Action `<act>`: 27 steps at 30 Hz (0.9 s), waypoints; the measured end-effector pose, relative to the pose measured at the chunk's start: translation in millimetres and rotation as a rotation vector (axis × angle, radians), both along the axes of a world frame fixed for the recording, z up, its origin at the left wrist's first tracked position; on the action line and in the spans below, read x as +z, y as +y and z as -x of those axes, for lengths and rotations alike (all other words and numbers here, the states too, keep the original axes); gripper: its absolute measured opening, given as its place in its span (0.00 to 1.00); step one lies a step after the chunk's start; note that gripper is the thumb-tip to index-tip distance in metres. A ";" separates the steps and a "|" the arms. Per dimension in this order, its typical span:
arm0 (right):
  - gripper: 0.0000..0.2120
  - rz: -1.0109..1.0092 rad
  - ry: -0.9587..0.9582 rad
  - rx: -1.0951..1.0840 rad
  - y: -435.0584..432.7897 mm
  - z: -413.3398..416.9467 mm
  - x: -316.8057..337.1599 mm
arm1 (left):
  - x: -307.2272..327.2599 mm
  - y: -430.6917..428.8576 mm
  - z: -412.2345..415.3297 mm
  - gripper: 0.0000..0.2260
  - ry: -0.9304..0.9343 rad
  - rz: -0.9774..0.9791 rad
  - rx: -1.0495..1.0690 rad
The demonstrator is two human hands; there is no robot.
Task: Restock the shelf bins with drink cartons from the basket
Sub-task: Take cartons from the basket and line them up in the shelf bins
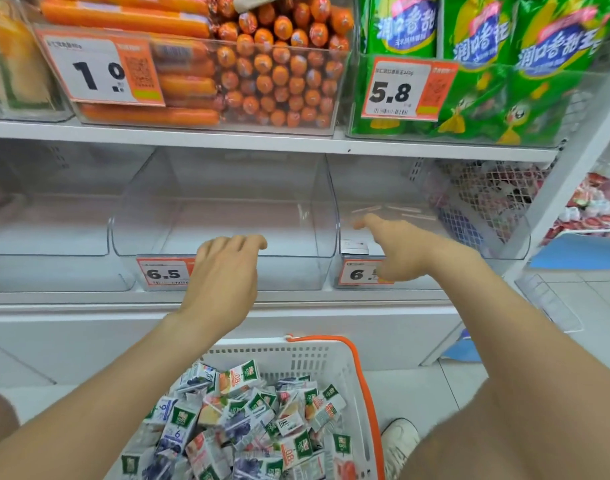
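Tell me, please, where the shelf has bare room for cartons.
The middle bin, past the left hand, and the left bin are bare. The right bin, by the right hand, holds small bits. Sausages and green bags above are packed.

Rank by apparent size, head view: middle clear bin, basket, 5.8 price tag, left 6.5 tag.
1-2. middle clear bin, basket: too close to call; basket nearer, cropped.
3. 5.8 price tag.
4. left 6.5 tag, partly covered.

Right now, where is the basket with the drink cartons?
Head view, bottom centre: the basket stands below the clear bins, between the person's arms, with drink cartons heaped inside and a white shoe just right of it.
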State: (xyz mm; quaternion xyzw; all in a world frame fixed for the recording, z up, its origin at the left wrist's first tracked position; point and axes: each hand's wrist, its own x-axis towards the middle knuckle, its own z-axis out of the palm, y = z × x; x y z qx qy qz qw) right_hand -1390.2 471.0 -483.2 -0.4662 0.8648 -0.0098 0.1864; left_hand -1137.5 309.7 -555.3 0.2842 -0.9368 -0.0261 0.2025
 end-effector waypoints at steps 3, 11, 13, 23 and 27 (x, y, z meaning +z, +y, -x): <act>0.34 0.037 0.120 -0.034 11.1 5.9 -9.3 | -0.4 0.2 1.3 0.25 -0.004 -0.010 0.006; 0.18 0.257 0.250 -0.009 29.1 3.6 -18.7 | 6.4 -0.1 0.8 0.34 0.104 -0.011 -0.033; 0.16 0.281 0.297 0.017 32.0 1.3 -14.9 | 10.2 2.0 0.1 0.34 0.111 -0.001 -0.039; 0.08 0.182 0.300 0.113 54.3 -8.5 -18.4 | -0.8 21.0 -18.6 0.34 0.071 0.008 -0.056; 0.11 0.138 0.282 0.124 55.0 -13.1 -15.2 | -7.6 28.3 -20.2 0.34 0.088 -0.009 -0.108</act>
